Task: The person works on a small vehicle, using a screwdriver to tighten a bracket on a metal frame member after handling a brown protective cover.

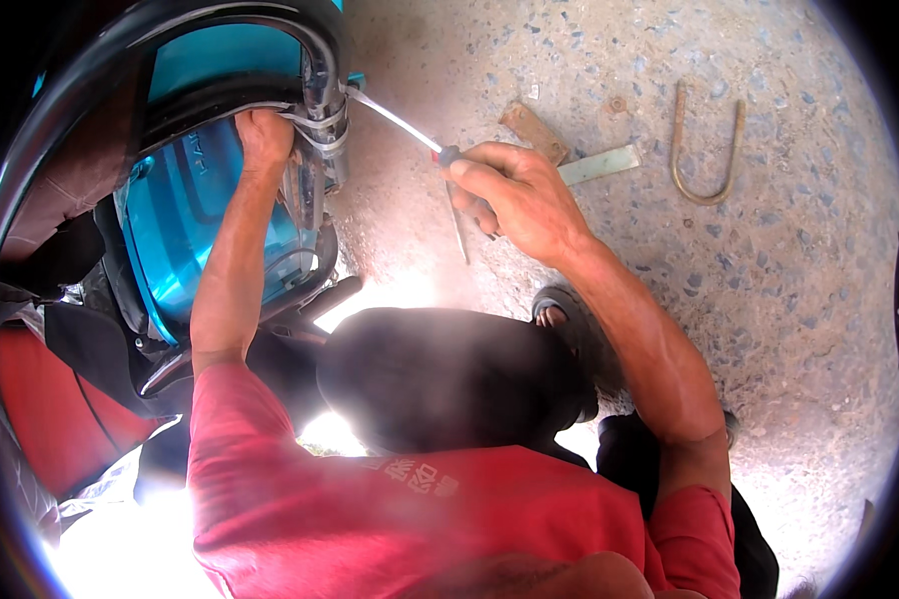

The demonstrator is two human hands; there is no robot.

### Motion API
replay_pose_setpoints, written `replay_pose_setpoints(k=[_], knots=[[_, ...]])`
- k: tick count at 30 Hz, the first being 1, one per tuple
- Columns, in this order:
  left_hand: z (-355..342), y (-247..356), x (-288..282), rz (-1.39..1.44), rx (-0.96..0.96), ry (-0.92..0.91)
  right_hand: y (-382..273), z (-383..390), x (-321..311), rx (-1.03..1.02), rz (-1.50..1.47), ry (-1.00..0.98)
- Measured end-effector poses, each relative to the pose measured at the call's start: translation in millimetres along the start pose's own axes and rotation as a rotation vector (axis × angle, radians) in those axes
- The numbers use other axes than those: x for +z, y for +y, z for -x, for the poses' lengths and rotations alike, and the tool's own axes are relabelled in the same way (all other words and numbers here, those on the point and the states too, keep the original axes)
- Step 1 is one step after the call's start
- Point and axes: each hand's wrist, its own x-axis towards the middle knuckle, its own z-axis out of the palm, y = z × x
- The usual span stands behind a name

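Observation:
My right hand (519,195) is closed around the dark handle of a screwdriver (400,122). Its metal shaft points up and left, with the tip at the edge of a black tubular frame (320,60) on a blue-panelled vehicle (195,215). Grey bands (322,132) wrap the frame's upright just below the tip. My left hand (265,137) reaches in against the frame beside these bands; its fingers are hidden behind the tube. Below my right hand a thin metal rod (459,230) shows, partly covered by the hand.
On the speckled concrete floor (799,280) lie a rusty flat piece (532,133), a pale flat strip (601,164) and a U-shaped metal rod (707,190). A red panel (65,409) stands at the lower left. My knee (449,374) is bent near the vehicle.

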Motion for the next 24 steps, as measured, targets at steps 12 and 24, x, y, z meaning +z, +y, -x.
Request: replay_pose_setpoints(k=[12,24], knots=[[0.9,3.8,1.1,0.025,0.010,0.008,1.5,1.2,1.5,0.008,0.017,0.016],[0.8,1.9,0.2,-0.061,0.030,0.011,16.7,-12.8,-2.6,0.019,-0.118,-0.086]])
